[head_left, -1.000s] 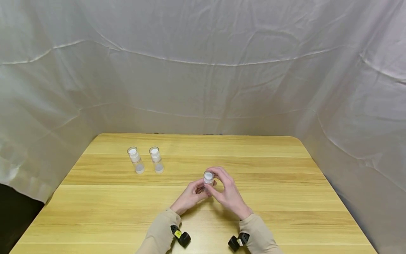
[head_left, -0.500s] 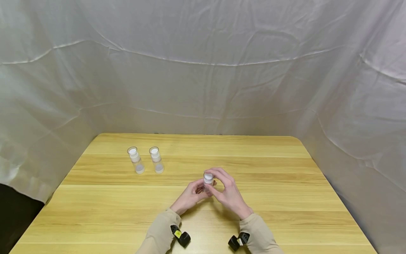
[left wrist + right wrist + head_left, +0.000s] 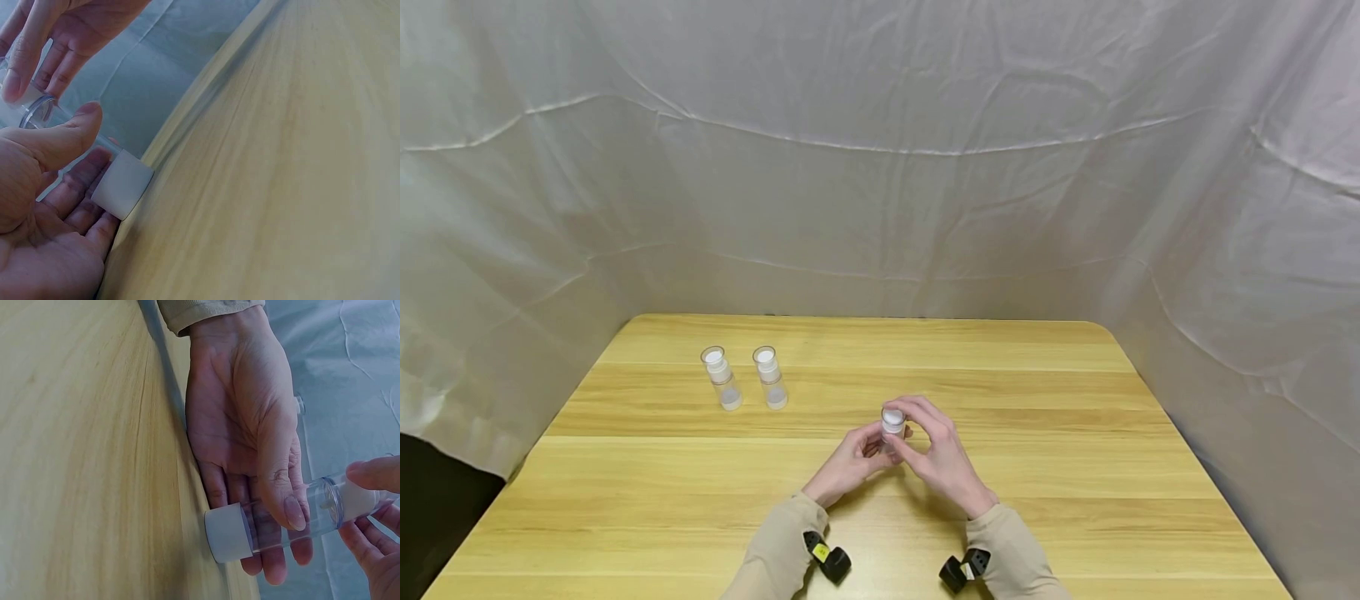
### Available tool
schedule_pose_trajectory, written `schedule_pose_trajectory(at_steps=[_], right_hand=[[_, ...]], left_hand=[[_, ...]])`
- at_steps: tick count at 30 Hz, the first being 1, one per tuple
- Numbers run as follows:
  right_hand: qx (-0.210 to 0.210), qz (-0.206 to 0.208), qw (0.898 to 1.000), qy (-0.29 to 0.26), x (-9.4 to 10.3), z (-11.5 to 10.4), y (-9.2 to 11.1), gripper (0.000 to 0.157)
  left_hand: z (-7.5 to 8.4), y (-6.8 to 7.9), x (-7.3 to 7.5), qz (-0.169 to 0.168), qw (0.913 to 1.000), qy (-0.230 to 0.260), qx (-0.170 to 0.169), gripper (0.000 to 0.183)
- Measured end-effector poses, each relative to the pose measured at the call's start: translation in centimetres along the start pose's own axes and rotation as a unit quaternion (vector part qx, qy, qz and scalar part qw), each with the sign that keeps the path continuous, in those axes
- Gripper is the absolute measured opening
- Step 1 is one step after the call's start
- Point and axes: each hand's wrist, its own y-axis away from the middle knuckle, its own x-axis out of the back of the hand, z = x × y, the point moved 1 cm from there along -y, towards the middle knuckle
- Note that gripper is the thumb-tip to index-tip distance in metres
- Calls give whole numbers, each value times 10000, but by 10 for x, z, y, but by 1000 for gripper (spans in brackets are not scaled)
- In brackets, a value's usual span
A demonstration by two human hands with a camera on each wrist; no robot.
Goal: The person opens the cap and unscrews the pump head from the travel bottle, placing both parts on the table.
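Upright between both hands is a small clear bottle (image 3: 892,422) with a white base (image 3: 229,534) and a white pump top under a clear cap (image 3: 359,495). My left hand (image 3: 853,463) grips the lower clear body, its thumb (image 3: 75,131) across the front and fingers behind. Higher up, my right hand (image 3: 942,458) pinches the cap between thumb and fingers, the index finger lying at its top rim. The white base sits right at the table surface. Fingers partly hide the bottle's middle in the head view.
Two similar bottles, one on the left (image 3: 722,379) and another beside it (image 3: 771,378), stand upright at the back left of the wooden table (image 3: 1037,467). A grey curtain (image 3: 880,208) hangs behind the table and along its sides.
My right index finger has shifted slightly onto the cap's top rim since the earliest frame. The left hand, the held bottle and the two standing bottles stay in place.
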Motion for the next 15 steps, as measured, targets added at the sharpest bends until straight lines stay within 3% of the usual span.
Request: schedule_pose_trajectory(at_steps=[15], right_hand=[[49, 97, 9999, -129, -2, 0, 1, 42]], left_hand=[[0, 0, 0, -14, 10000, 30, 24, 51]])
